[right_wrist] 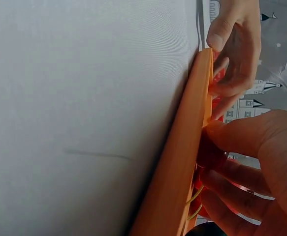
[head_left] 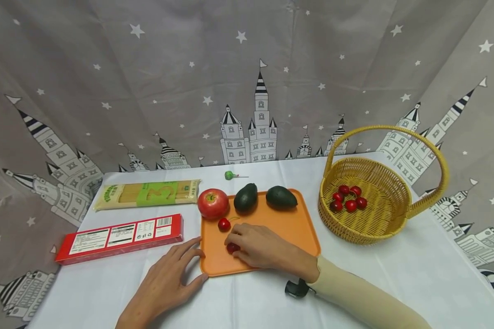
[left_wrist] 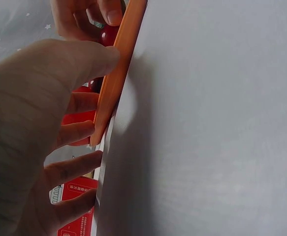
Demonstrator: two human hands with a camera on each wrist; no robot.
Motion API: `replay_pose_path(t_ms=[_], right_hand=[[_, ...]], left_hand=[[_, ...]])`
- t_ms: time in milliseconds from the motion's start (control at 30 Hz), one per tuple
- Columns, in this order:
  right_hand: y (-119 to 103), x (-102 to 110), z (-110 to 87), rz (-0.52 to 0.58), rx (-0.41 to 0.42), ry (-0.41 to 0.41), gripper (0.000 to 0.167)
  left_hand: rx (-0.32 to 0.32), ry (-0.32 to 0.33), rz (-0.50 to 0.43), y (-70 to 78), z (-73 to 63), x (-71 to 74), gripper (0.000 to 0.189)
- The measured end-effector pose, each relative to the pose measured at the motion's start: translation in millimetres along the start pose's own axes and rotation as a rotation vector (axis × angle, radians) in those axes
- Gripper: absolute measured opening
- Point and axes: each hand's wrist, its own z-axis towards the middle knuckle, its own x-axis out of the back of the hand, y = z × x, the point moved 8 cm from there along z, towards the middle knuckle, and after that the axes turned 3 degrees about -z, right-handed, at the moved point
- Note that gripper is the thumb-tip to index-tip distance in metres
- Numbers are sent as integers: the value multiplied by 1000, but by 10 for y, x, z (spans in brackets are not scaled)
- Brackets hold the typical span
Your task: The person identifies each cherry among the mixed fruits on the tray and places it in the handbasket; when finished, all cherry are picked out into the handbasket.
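On an orange tray (head_left: pixel 300 233), my right hand (head_left: pixel 259 246) pinches a dark red cherry (head_left: pixel 232 248) between thumb and fingers. In the right wrist view that cherry (right_wrist: pixel 210 150) shows between the thumb and fingertips, low over the tray. Another cherry (head_left: pixel 224 224) with a green stem lies just behind it. My left hand (head_left: pixel 166 276) rests at the tray's left edge, fingers spread, with its thumb by the front corner. A red apple (head_left: pixel 212 204) sits at the tray's back left corner. Two dark green avocados (head_left: pixel 245 198) lie along the back edge.
To the right stands a golden wicker basket (head_left: pixel 368 235) with a tall handle and several cherries (head_left: pixel 350 205) inside. Left of the tray lie a red box (head_left: pixel 121 238) and a pack of noodles (head_left: pixel 148 193). A green lollipop (head_left: pixel 229 175) lies behind, near the castle-print curtain.
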Motion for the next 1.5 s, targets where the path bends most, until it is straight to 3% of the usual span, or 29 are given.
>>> replay_pose_path(t_ms=[300,600,1000,1200,1500], right_hand=[[37,103,-42,-6,-16,34,27],[219,323,-227,9,-48,131,23],[662,682,-563,9,-198,279,26],[818,806,-730,-7,-235,364,29],[1056,931,-1010,-13,-340,407,35]], left_hand=[[9,-21,2,1,10,2,48],[21,-28,7,-2,6,-34,48],[7,-8,18,-6,13,-41,48],[5,-4,16,-8,13,-33,47],[8,-7,18,-5,20,-44,48]])
